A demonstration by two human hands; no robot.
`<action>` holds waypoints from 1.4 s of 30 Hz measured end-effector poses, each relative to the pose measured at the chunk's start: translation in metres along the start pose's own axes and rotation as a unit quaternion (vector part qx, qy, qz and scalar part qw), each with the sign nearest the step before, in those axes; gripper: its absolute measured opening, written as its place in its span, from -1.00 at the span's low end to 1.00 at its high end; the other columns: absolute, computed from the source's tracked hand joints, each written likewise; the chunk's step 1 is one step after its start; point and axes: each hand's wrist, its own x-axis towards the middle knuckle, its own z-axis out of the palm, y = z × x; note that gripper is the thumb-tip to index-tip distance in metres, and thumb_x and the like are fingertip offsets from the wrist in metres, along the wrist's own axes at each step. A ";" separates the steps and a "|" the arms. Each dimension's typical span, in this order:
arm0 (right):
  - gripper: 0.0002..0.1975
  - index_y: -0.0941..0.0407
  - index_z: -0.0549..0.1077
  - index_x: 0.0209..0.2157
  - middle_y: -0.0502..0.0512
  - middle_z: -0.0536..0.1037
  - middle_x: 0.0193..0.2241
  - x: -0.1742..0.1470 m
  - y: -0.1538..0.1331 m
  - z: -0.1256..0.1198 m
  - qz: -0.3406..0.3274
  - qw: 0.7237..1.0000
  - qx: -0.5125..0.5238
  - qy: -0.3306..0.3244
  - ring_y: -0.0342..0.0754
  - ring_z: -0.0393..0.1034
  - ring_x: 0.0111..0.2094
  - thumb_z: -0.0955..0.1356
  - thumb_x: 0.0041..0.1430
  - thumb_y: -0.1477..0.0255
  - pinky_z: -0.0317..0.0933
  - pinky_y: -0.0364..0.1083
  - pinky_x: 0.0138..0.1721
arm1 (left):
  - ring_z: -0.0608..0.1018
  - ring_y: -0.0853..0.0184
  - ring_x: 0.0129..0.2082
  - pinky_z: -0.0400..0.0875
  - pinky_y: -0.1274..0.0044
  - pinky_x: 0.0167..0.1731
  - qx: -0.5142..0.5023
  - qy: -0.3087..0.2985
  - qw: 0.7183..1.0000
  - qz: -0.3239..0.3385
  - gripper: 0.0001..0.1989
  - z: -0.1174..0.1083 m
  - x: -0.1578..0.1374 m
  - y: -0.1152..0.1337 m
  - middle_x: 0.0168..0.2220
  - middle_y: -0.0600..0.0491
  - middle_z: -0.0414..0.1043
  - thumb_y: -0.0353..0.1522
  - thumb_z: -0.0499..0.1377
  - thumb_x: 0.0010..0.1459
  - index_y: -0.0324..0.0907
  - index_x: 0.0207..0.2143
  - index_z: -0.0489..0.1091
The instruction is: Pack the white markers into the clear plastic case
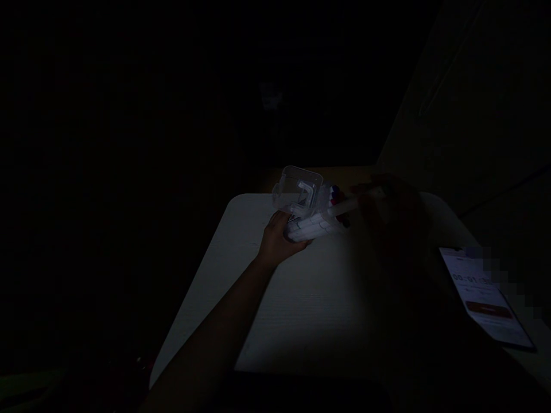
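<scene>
My left hand is wrapped round a clear plastic case above the table, its transparent lid flipped up. White-barrelled markers lie side by side in it, with blue, red and dark ends at the right. In deep shadow on the right, my right hand has its fingers closed on a white marker. This marker slants up to the right, its lower end at the case's open end. Whether that end is inside the case I cannot tell. Darkness hides much of my right hand.
A white table with rounded corners lies beneath my hands. A lit phone showing a timer rests at the table's right side. Around the table it is very dark.
</scene>
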 end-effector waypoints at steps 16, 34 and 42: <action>-0.68 0.11 0.35 -0.01 0.13 0.43 -0.04 -0.023 0.007 0.037 -0.029 0.999 0.026 -0.004 -0.09 0.32 0.01 0.22 0.23 0.36 0.27 -0.05 0.03 | 0.51 0.19 -0.17 0.46 0.37 -0.20 0.000 0.001 1.000 -0.008 -0.39 -0.001 0.001 0.003 -0.19 -0.02 0.45 -0.21 0.38 -0.27 -0.18 -0.13 0.30; -0.38 0.07 -0.14 0.30 0.18 0.02 0.26 -0.036 0.017 0.048 -0.109 0.993 -0.006 -0.055 -0.02 -0.06 0.28 0.16 0.25 0.38 0.07 0.06 0.21 | 0.51 0.17 -0.15 0.45 0.37 -0.18 0.003 -0.001 1.000 -0.005 -0.41 -0.002 0.002 0.006 -0.17 -0.05 0.45 -0.19 0.36 -0.24 -0.18 -0.13 0.30; -0.41 0.12 -0.07 0.29 0.21 0.07 0.24 -0.027 0.021 0.045 -0.120 0.989 0.000 -0.082 -0.04 -0.05 0.28 0.14 0.27 0.32 0.06 0.04 0.23 | 0.52 0.19 -0.14 0.47 0.39 -0.17 -0.045 -0.015 0.998 -0.042 -0.27 -0.001 0.000 0.003 -0.09 -0.04 0.44 -0.20 0.37 -0.25 -0.16 0.01 0.24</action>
